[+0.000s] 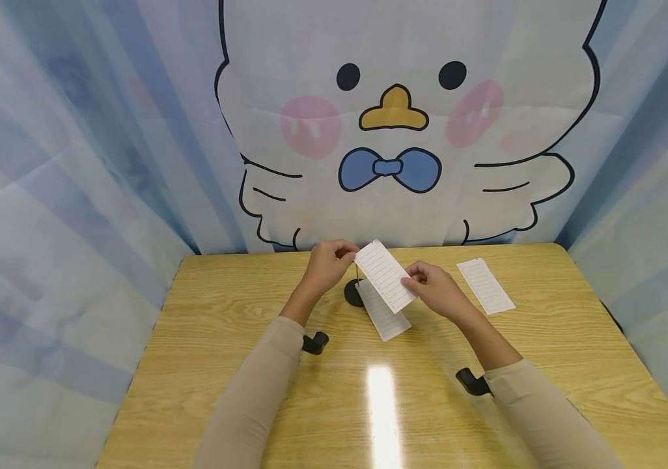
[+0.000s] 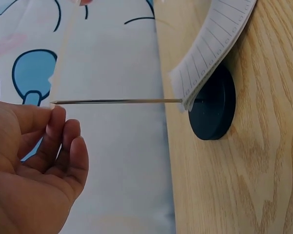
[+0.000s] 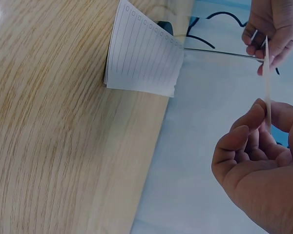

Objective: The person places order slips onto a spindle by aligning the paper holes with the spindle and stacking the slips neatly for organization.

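A lined white paper sheet (image 1: 385, 278) is stretched between both hands over a bill spike, whose round black base (image 2: 214, 109) stands on the table. My left hand (image 1: 327, 266) pinches one corner of the sheet, fingertips right at the tip of the thin metal spike (image 2: 119, 101). My right hand (image 1: 438, 291) pinches the sheet's opposite end between thumb and fingers. In the right wrist view the sheet (image 3: 267, 83) appears edge-on. Further lined sheets (image 3: 141, 56) are threaded on the spike down at its base, their free ends fanning out to the right.
One more lined sheet (image 1: 486, 285) lies flat on the wooden table (image 1: 193, 391), right of my right hand. A printed curtain (image 1: 392, 215) hangs right behind the table's back edge. Dark wrist mounts (image 1: 473, 382) stick out from both sleeves.
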Available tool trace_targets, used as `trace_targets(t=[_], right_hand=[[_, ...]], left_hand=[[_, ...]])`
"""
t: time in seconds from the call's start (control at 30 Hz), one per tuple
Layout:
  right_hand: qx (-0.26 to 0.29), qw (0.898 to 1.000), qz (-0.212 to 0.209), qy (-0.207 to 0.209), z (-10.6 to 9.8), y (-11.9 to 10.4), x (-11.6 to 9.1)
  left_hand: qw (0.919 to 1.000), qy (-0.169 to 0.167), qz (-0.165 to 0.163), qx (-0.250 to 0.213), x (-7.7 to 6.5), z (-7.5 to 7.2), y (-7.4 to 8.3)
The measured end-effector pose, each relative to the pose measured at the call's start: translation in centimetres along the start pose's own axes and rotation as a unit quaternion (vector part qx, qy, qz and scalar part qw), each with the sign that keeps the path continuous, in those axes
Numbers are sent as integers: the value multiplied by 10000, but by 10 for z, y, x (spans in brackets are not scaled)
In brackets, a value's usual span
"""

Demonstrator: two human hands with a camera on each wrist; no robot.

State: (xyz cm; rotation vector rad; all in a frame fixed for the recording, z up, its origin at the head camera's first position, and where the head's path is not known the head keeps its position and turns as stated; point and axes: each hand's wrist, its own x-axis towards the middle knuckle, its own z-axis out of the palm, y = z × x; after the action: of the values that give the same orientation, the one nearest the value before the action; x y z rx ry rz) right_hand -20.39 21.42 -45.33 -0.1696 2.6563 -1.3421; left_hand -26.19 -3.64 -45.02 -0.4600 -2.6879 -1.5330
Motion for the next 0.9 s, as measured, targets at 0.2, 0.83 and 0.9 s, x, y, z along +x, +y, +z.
trace_targets(t=[0.2, 0.83, 0.9], right_hand=[[-18, 10000, 29, -19, 2, 3, 0], [-142, 9999, 20, -7, 18, 13, -1], [-194, 9998, 30, -1, 20, 14, 0]], left_hand=[[10000, -9, -66, -61, -1, 2, -1], [9988, 202, 258, 358, -1, 7, 1], [9990, 175, 237, 336, -2, 7, 1]])
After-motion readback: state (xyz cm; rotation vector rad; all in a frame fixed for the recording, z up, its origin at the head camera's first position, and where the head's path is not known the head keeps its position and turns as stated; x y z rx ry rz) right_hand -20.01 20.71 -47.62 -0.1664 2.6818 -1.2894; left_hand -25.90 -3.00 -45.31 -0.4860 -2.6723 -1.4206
